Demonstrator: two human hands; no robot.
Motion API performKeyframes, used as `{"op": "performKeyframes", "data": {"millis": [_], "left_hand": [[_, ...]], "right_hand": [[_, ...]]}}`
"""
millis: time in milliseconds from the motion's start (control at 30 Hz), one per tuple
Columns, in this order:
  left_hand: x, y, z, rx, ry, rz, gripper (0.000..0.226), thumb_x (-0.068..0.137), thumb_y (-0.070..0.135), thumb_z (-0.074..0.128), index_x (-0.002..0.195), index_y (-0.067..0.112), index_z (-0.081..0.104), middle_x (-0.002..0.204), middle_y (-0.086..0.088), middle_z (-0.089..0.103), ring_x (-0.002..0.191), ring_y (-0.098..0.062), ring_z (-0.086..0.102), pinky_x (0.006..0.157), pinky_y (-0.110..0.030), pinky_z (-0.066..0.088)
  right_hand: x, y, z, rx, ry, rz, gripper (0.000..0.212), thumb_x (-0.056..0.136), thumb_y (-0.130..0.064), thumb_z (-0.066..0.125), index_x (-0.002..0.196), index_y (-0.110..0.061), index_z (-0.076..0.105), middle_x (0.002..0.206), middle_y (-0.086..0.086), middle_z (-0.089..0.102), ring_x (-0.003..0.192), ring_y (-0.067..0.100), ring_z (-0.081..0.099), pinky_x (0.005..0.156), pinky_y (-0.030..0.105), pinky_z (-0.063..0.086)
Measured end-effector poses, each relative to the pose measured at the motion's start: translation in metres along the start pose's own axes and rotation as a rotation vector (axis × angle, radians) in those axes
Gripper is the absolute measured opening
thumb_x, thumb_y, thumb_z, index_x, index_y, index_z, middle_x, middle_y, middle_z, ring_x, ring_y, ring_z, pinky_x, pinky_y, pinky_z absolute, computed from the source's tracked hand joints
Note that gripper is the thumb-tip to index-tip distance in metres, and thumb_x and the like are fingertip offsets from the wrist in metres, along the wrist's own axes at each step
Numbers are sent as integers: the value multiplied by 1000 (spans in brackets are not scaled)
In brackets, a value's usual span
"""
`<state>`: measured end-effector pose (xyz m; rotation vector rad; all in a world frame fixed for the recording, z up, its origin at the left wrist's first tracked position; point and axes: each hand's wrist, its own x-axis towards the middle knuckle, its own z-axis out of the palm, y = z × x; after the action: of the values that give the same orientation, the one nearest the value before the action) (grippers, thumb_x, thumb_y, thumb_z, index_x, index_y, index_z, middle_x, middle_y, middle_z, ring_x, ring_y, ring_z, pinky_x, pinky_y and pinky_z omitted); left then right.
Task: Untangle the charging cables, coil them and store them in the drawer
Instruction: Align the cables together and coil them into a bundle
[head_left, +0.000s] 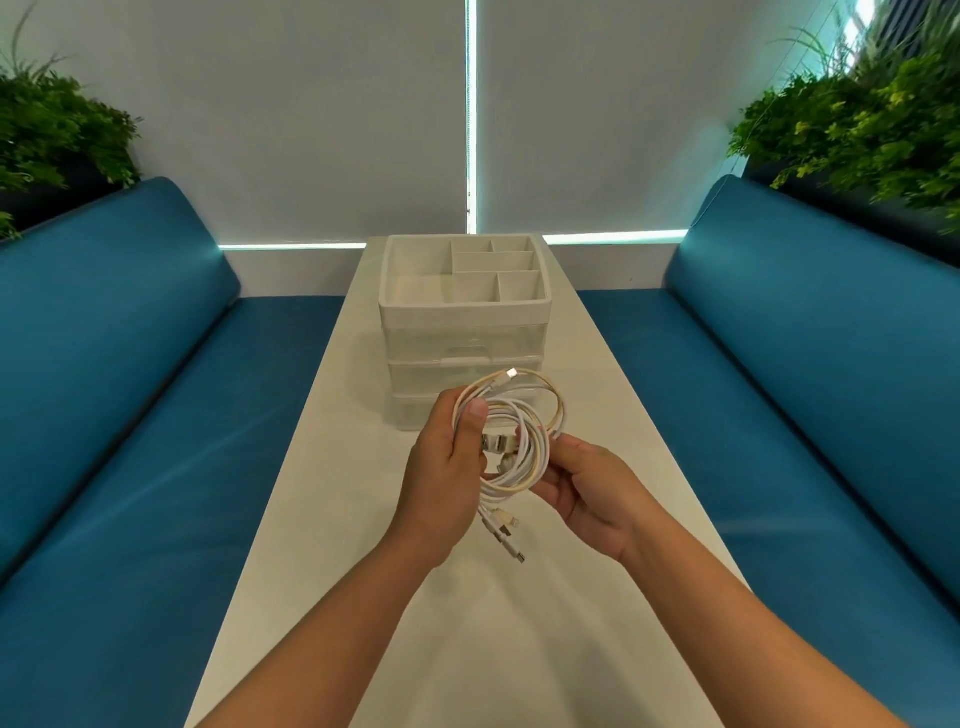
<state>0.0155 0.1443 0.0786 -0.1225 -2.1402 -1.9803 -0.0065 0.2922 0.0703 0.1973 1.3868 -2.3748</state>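
Above the table (363, 519), white looped cables (524, 441), plugs dangling, clasped by left hand (441, 467) and right hand (592, 493).

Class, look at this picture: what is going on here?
A person holds a bundle of white and cream charging cables above a long white table. The left hand grips one side of the loops, thumb on top; the right hand supports the other side. Several plug ends dangle below. Behind stands a small drawer organizer; its drawers look shut, so nothing is stored yet.
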Motion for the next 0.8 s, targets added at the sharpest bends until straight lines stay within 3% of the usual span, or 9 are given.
{"op": "performKeyframes", "data": {"millis": [100, 200, 267, 367, 433, 633, 733, 800], "left_hand": [[-1, 2, 1, -110, -53, -63, 24, 104, 35, 41, 112, 33, 63, 85, 9, 67, 75, -9, 59, 70, -29, 50], [-2, 6, 2, -246, -114, -144, 24, 104, 33, 41, 115, 33, 63, 99, 4, 72, 87, -11, 68, 72, -25, 52], [-2, 7, 3, -257, -163, -166, 25, 104, 32, 41, 116, 34, 62, 103, 5, 72, 91, -9, 69, 73, -23, 51], [-3, 5, 6, -226, -188, -181, 24, 104, 32, 40, 112, 36, 62, 102, 6, 72, 91, -7, 69, 72, -21, 51], [-3, 2, 6, -192, -174, -167, 23, 103, 35, 40, 112, 38, 62, 103, 8, 72, 93, -7, 67, 75, -23, 51], [-4, 2, 6, -68, -122, -23, 26, 103, 35, 38, 118, 30, 58, 105, 9, 71, 102, -8, 66, 91, -33, 54], [-3, 2, 7, -44, -50, 29, 24, 104, 34, 38, 116, 29, 59, 104, 7, 71, 101, -14, 67, 90, -38, 55], [-2, 1, 6, -34, -16, 45, 25, 104, 35, 37, 115, 28, 58, 103, 9, 71, 100, -12, 67, 87, -34, 55]], "right_hand": [[0, 0, -4, -44, -38, 38, 22, 95, -4, 49, 100, 2, 70, 94, 15, 73, 77, 17, 71, 74, 27, 60], [0, -1, -8, -14, -89, 65, 29, 92, -2, 50, 115, 8, 64, 113, 23, 67, 97, 27, 67, 91, 35, 54], [0, -1, -9, 25, -110, 47, 27, 92, 1, 47, 111, 9, 65, 106, 24, 69, 91, 27, 69, 86, 34, 57], [1, -1, -7, 1, -79, -6, 29, 91, 5, 47, 91, 0, 75, 87, 15, 71, 70, 18, 68, 64, 25, 60], [-1, -1, -7, -13, -101, -19, 25, 85, 3, 53, 88, -2, 77, 89, 15, 70, 72, 18, 67, 70, 28, 61], [-6, -4, -9, -23, -209, 82, 34, 82, -11, 56, 112, 1, 68, 108, 16, 67, 97, 25, 62, 92, 34, 51], [-6, -2, -7, -34, -212, 141, 32, 84, -17, 48, 95, -5, 76, 101, 12, 71, 97, 24, 61, 84, 31, 43], [-6, -2, -5, 18, -235, 146, 41, 84, -23, 40, 95, -3, 74, 101, 14, 71, 92, 23, 64, 85, 32, 44]]}}
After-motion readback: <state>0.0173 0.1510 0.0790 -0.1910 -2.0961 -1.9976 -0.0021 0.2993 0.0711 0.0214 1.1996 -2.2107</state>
